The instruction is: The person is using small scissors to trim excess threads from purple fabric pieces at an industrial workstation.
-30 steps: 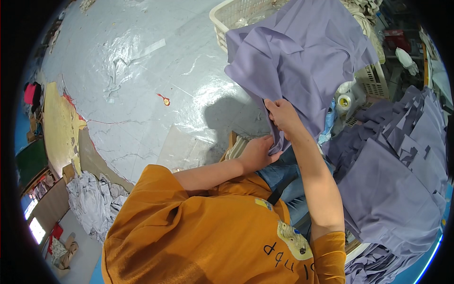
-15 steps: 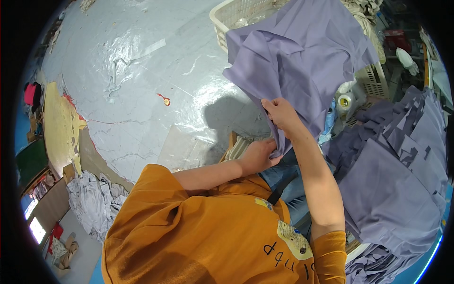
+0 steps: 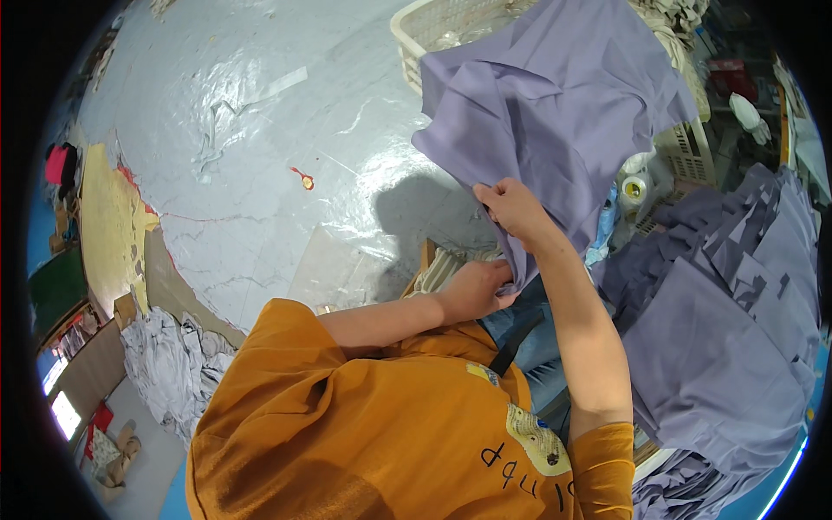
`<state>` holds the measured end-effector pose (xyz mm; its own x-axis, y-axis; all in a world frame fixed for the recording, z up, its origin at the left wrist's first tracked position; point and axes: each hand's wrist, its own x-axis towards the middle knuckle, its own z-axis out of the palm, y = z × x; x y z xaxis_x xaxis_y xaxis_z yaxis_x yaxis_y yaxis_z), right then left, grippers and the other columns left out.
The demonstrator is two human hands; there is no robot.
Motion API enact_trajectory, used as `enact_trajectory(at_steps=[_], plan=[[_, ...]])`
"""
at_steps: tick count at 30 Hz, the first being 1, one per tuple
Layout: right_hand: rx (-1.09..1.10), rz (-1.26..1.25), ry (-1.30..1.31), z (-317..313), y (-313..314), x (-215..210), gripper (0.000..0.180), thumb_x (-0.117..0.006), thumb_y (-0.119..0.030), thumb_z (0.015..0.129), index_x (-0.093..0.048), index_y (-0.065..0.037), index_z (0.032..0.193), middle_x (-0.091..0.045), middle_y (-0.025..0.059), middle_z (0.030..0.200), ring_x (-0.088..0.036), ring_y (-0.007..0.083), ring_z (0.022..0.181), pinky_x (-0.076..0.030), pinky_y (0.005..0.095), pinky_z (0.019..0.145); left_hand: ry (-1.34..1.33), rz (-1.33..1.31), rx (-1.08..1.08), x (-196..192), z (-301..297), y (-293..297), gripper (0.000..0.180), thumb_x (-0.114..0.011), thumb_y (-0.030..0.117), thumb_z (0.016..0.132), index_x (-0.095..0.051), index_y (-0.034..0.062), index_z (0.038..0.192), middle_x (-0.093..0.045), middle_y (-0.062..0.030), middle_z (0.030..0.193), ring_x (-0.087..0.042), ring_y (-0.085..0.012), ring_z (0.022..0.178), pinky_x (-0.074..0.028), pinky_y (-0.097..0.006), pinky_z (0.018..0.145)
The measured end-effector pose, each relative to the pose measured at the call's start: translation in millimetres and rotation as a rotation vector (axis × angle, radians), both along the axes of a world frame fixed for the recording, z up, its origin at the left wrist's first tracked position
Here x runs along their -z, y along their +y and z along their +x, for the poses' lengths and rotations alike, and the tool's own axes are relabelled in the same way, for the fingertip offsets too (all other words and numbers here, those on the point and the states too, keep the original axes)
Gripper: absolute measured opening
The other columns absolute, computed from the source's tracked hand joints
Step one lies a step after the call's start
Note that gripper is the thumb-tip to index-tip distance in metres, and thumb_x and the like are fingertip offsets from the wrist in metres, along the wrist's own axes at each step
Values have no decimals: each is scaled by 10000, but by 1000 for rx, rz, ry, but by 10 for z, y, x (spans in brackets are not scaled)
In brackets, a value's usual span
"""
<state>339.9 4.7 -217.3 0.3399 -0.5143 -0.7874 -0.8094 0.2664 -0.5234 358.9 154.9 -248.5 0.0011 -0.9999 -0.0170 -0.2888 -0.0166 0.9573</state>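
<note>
I have the right hand (image 3: 513,212) pinching the purple cloth (image 3: 563,130) at its lower-left edge, thumb pressed toward the fingers, while the left hand (image 3: 475,288) nips the same cloth lower down. Two grips probably steady that edge between them. The far end spreads across the basket (image 3: 410,68), which seemingly bears some weight; the pile (image 3: 702,329) sits rightward, within easy reach.

Hands (image 3: 517,215) now slightly farther apart along edge of lavender cloth (image 3: 563,130).
</note>
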Motion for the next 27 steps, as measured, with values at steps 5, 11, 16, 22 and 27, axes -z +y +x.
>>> enact_trajectory(at_steps=[5,11,16,22,27], plan=[[5,103,-45,2,-26,1,353,-604,-387,836,-520,-44,824,-456,-11,635,-329,65,482,-248,236,409,-21,-19,65,-28,-8,21,178,-644,167,740,-585,57,867,-598,-113,845,-588,-333,770,-479,-412,649],[31,178,-58,11,-22,-10,332,-594,-386,845,-509,-70,792,-436,-30,612,-307,55,471,-217,226,405,-1,4,65,-25,-14,26,181,-654,190,744,-604,36,825,-596,-130,828,-587,-340,765,-467,-415,660],[2,183,-70,19,-28,7,328,-600,-388,844,-515,-76,789,-433,-36,605,-305,52,473,-212,225,409,-12,31,102,-14,-4,32,190,-656,182,733,-615,33,844,-597,-135,836,-589,-343,776,-471,-414,669],[-15,199,-40,51,-25,-52,324,-602,-385,847,-528,-71,811,-435,-36,607,-301,53,477,-209,225,411,-21,72,172,-69,10,24,208,-654,190,719,-617,38,856,-598,-136,854,-590,-346,781,-471,-425,671],[-17,184,-51,55,-39,1,329,-600,-387,848,-532,-67,811,-438,-32,614,-301,55,482,-210,226,414,-53,56,186,-46,-3,35,232,-647,189,704,-611,49,885,-599,-120,862,-598,-328,784,-478,-417,670]])
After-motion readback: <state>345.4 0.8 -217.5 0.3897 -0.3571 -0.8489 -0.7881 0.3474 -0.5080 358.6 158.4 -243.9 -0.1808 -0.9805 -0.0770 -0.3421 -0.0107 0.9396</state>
